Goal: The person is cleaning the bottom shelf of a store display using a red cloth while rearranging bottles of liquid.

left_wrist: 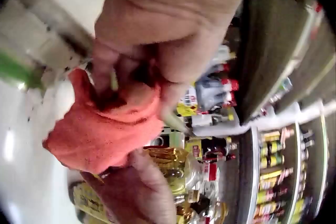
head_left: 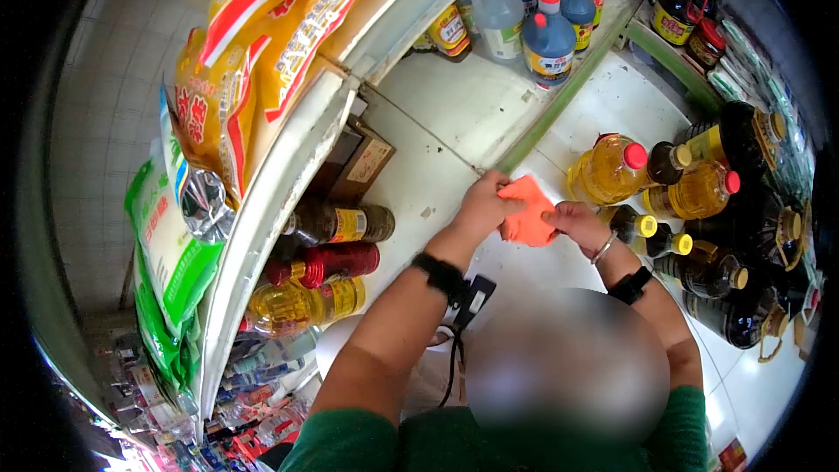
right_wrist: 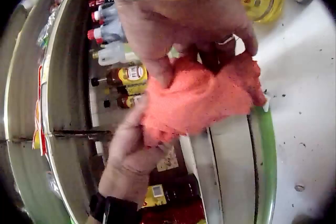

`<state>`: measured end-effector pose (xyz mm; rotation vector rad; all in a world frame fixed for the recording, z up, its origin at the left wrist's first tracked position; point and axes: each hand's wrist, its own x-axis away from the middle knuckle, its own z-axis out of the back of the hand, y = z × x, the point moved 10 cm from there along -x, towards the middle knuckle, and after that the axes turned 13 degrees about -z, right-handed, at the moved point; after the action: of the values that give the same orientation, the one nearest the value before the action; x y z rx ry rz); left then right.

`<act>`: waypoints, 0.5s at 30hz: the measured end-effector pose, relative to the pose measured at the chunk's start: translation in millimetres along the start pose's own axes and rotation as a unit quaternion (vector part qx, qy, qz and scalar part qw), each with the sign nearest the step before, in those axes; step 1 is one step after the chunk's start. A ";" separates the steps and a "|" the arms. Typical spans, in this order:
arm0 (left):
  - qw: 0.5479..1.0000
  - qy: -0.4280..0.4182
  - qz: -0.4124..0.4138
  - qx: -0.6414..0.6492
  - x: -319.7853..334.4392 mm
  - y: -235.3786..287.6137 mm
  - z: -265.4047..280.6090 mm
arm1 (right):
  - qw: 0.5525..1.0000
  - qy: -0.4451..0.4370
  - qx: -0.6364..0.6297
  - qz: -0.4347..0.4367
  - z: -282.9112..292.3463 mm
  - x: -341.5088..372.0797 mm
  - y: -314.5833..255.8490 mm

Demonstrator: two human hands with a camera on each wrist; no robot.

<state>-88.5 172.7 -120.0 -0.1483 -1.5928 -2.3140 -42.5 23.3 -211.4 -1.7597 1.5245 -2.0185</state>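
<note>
An orange-red cloth [head_left: 528, 212], bunched and folded, is held between both hands in front of the body. The left hand [head_left: 483, 207] grips its left side, and the right hand [head_left: 578, 224] pinches its right edge. In the left wrist view the left hand [left_wrist: 157, 40] has its fingers curled into the cloth [left_wrist: 107, 127], with the right hand [left_wrist: 139, 187] at the opposite edge. The right wrist view shows the right hand [right_wrist: 184, 24] gripping the cloth [right_wrist: 194, 98] from above; the left hand [right_wrist: 128, 150] holds the other end.
Oil bottles [head_left: 607, 170] and dark jugs stand to the right. Blue-grey bottles [head_left: 549, 44] stand on the shelf ahead, behind a green edge strip [head_left: 559, 109]. Several bottles [head_left: 341, 223] lie at the left, beside a curved white shelf edge [head_left: 271, 153] with yellow bags [head_left: 218, 96] on it.
</note>
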 end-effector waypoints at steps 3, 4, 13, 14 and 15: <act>0.989 -0.049 0.136 -0.010 -1.5 -28.7 -4.2 | 0.992 0.050 0.098 -0.061 4.3 3.3 5.3; 0.988 -0.062 0.092 0.111 -5.1 -17.9 -13.7 | 1.000 0.014 -0.004 0.000 -3.9 10.6 -4.4; 0.973 -0.092 0.137 0.164 -0.4 -11.0 0.4 | 0.989 -0.102 -0.107 -0.013 -8.9 22.3 -17.1; 0.972 -0.096 0.139 0.164 -1.3 -23.6 -4.4 | 0.996 0.030 0.041 -0.079 -0.6 21.6 -12.9; 0.990 -0.105 0.064 -0.067 -13.2 -37.9 4.5 | 0.996 0.034 0.037 -0.080 -5.5 23.2 -12.6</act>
<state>-88.8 191.8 -155.5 -0.5264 -1.4713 -2.3671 -48.1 19.1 -185.4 -1.8576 1.3445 -2.1991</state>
